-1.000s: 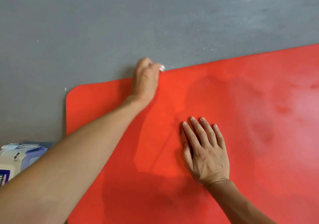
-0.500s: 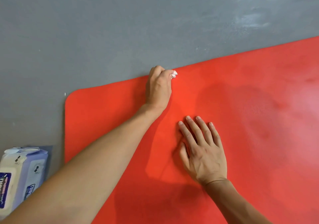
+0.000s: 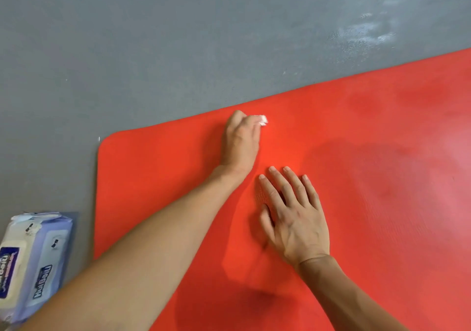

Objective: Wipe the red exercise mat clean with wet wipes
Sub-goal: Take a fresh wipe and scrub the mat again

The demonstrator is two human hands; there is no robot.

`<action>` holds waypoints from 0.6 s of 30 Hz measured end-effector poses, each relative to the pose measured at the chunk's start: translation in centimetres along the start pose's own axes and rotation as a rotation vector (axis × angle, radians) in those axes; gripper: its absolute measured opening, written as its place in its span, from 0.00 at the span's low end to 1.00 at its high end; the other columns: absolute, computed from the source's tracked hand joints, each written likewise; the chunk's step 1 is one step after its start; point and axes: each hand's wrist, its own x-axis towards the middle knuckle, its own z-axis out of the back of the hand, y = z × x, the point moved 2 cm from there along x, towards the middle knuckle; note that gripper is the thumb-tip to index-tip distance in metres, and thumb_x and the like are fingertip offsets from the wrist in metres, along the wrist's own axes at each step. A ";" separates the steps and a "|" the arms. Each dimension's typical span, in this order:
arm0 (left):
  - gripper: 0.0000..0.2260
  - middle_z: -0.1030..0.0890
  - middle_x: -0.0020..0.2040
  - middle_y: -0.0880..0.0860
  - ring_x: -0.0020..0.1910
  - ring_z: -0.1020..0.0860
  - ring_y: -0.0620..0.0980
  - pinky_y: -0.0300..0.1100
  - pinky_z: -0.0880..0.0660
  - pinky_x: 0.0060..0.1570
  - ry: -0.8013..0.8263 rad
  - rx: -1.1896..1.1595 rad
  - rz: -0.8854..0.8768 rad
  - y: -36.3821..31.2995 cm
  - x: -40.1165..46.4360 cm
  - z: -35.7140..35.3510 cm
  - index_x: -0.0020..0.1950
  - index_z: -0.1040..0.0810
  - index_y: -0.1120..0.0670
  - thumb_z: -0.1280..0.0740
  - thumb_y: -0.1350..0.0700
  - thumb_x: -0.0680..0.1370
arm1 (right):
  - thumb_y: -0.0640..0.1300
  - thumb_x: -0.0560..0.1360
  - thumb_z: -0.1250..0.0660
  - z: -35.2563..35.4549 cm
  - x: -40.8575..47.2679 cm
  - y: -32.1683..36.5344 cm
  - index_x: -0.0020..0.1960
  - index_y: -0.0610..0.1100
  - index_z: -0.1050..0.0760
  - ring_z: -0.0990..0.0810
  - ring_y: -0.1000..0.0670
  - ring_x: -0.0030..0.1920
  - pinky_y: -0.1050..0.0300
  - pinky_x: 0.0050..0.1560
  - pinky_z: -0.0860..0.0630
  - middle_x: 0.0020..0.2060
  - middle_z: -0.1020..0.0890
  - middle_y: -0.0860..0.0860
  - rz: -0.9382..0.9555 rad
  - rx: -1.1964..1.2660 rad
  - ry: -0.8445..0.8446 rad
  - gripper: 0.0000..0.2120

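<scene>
Spreading across the upper half of the view: grey floor, with a pale smeared patch at far right. Lying flat on it, filling the lower right: red exercise mat, rounded corner at left, darker damp-looking blotches toward the right, brighter dry-looking red around the hands. Resting on the floor at lower left, just beside the mat's short edge: pack of wet wipes, lid apparently closed. Reaching in from lower left, near the mat's far long edge: left hand, fingers curled around a small wadded white wet wipe, only a scrap showing past the knuckles. Pressed flat on the mat nearer the body: right hand, fingers straight and spread, holding nothing, apparently bracing.

Judging the risks from here: so little wipe exposed, so likely knuckles or fingertips rubbing the mat instead of cloth, leaving streaks. Working right at the far edge, easy to run onto the floor and drag its grime back onto the red surface. Small wad, probably drying or loading with dirt soon; fresh wipe likely needed for the left corner. Bracing palm possibly printing marks on wiped areas.
</scene>
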 end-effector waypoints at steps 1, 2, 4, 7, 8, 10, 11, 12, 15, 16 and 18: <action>0.10 0.21 0.44 0.57 0.41 0.19 0.56 0.47 0.23 0.48 0.032 -0.038 -0.017 -1.3 -0.6 -0.8 0.52 0.13 0.58 0.35 0.60 0.80 | 0.53 0.79 0.39 -0.1 0.1 -0.1 0.79 0.50 0.32 0.39 0.46 0.81 0.40 0.79 0.42 0.78 0.32 0.50 0.001 0.006 -0.007 0.29; 0.09 0.21 0.44 0.56 0.41 0.19 0.55 0.44 0.24 0.47 0.053 -0.065 -0.026 -2.1 -1.3 -1.1 0.52 0.13 0.58 0.33 0.61 0.79 | 0.53 0.79 0.38 -0.1 0.1 -0.2 0.78 0.50 0.32 0.39 0.46 0.81 0.40 0.79 0.42 0.78 0.32 0.50 0.001 0.013 -0.011 0.28; 0.07 0.22 0.42 0.55 0.40 0.21 0.53 0.42 0.25 0.46 0.077 -0.085 -0.013 -2.1 -2.0 -0.5 0.51 0.13 0.59 0.30 0.64 0.78 | 0.53 0.79 0.38 -0.2 0.1 -0.3 0.78 0.50 0.31 0.40 0.47 0.81 0.41 0.79 0.42 0.78 0.32 0.51 0.014 0.050 0.008 0.28; 0.06 0.22 0.41 0.56 0.39 0.21 0.55 0.44 0.25 0.45 0.100 -0.041 -0.015 -1.9 -2.0 0.3 0.50 0.13 0.60 0.30 0.65 0.77 | 0.52 0.79 0.37 0.3 -0.3 -2.4 0.78 0.47 0.32 0.40 0.49 0.81 0.42 0.78 0.38 0.79 0.33 0.51 0.046 0.234 0.045 0.28; 0.05 0.22 0.41 0.57 0.39 0.21 0.56 0.43 0.26 0.45 0.114 -0.035 -0.006 -2.1 -2.1 0.4 0.49 0.13 0.60 0.29 0.65 0.77 | 0.52 0.79 0.37 0.8 -0.5 -3.9 0.79 0.46 0.34 0.40 0.49 0.81 0.42 0.77 0.37 0.79 0.34 0.50 0.021 0.228 0.059 0.29; 0.05 0.22 0.42 0.57 0.38 0.22 0.53 0.38 0.28 0.45 0.120 -0.044 0.027 -2.3 -1.7 0.5 0.49 0.13 0.60 0.28 0.66 0.77 | 0.57 0.82 0.43 2.1 -1.1 -7.2 0.81 0.45 0.38 0.44 0.47 0.82 0.45 0.80 0.41 0.81 0.38 0.48 -0.131 0.055 0.055 0.31; 0.05 0.22 0.42 0.57 0.38 0.23 0.50 0.36 0.29 0.45 0.095 -0.044 0.059 -2.1 -1.2 0.5 0.50 0.12 0.60 0.27 0.66 0.77 | 0.59 0.83 0.47 2.6 -1.5 -8.4 0.82 0.46 0.41 0.47 0.47 0.82 0.47 0.81 0.45 0.82 0.40 0.48 -0.212 -0.042 0.049 0.31; 0.04 0.22 0.42 0.57 0.38 0.24 0.49 0.37 0.29 0.44 0.048 -0.036 0.095 -1.9 -0.6 0.5 0.50 0.12 0.60 0.26 0.65 0.77 | 0.60 0.83 0.50 3.1 -1.8 -9.1 0.83 0.46 0.42 0.50 0.48 0.83 0.48 0.81 0.47 0.82 0.42 0.49 -0.263 -0.105 0.054 0.32; 0.02 0.20 0.41 0.58 0.38 0.21 0.54 0.46 0.26 0.45 -0.065 0.002 0.188 -1.6 1.4 -1.0 0.48 0.12 0.59 0.25 0.62 0.77 | 0.60 0.82 0.49 2.7 -1.5 -8.9 0.83 0.48 0.43 0.49 0.48 0.83 0.48 0.78 0.45 0.82 0.41 0.50 -0.279 -0.136 0.064 0.32; 0.03 0.20 0.41 0.58 0.38 0.21 0.56 0.47 0.26 0.45 -0.072 0.004 0.175 -2.4 1.7 -2.4 0.48 0.12 0.58 0.26 0.62 0.77 | 0.60 0.82 0.48 2.7 -1.5 -8.8 0.83 0.49 0.43 0.49 0.48 0.83 0.48 0.78 0.45 0.82 0.41 0.50 -0.277 -0.138 0.080 0.32; 0.05 0.22 0.42 0.58 0.39 0.21 0.57 0.49 0.25 0.45 -0.012 -0.032 0.109 -5.5 1.4 -4.9 0.49 0.13 0.58 0.27 0.63 0.76 | 0.59 0.82 0.48 2.7 -1.7 -8.9 0.83 0.49 0.43 0.49 0.48 0.83 0.48 0.78 0.44 0.82 0.41 0.50 -0.286 -0.137 0.093 0.32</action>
